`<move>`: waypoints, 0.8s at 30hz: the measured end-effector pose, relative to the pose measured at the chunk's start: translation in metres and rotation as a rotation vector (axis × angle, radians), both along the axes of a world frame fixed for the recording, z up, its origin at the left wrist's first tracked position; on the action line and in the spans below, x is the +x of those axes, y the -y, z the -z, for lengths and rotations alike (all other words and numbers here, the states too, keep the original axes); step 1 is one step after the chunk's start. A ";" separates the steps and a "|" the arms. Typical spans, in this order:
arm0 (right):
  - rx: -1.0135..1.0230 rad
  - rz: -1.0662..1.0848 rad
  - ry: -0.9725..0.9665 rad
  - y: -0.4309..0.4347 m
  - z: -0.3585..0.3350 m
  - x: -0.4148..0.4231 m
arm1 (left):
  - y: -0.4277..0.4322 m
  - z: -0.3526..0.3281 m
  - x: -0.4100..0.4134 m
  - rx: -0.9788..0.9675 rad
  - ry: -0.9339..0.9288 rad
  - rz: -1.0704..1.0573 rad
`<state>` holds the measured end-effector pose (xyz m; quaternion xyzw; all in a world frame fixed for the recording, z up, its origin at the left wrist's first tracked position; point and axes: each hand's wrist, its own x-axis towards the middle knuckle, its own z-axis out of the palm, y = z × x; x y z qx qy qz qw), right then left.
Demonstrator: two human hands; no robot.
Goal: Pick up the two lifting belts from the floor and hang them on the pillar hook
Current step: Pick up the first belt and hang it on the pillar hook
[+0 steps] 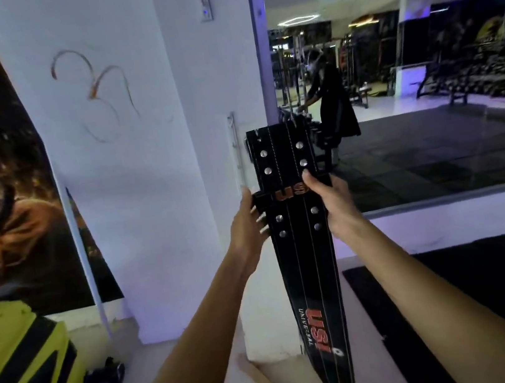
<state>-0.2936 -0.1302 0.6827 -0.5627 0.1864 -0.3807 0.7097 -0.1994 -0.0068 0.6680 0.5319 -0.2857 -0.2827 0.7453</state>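
While both hands grip it: the black lifting belt (302,249) hangs upright against the white pillar (144,174), its long axis vertical, buckle end up and tongue trailing toward the floor (181,382).

Left hand (246,225): closed on the belt's left edge at the keeper loop, fingers wrapped round the front, on the pillar side of the belt.

Right hand (331,199): closed on the right edge at the same height, thumb across the front just under the upper rivets.

Belt: one broad black leather strap with red USI lettering, silver rivets above and below the hands — whether a second belt lies behind it I cannot tell.

Hook: a pale bracket (236,148) runs up the pillar's corner, just left of the belt's top; the metal buckle (248,149) sits right against it. The hook's prong itself is hidden behind the belt.

Deciding relation: buckle and bracket are level and touching or nearly so, up and slightly left of both hands; the left hand is the nearer one to the pillar corner.

Step in hand, as I judge it: seating the buckle end on the hook — the last stretch of the task, at least for this belt.

Risk: the long hanging tail could pull the buckle off if let go before it has caught.
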 end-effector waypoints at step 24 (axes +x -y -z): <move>-0.096 0.077 0.043 -0.049 -0.051 0.027 | -0.065 0.026 0.028 0.161 0.352 0.076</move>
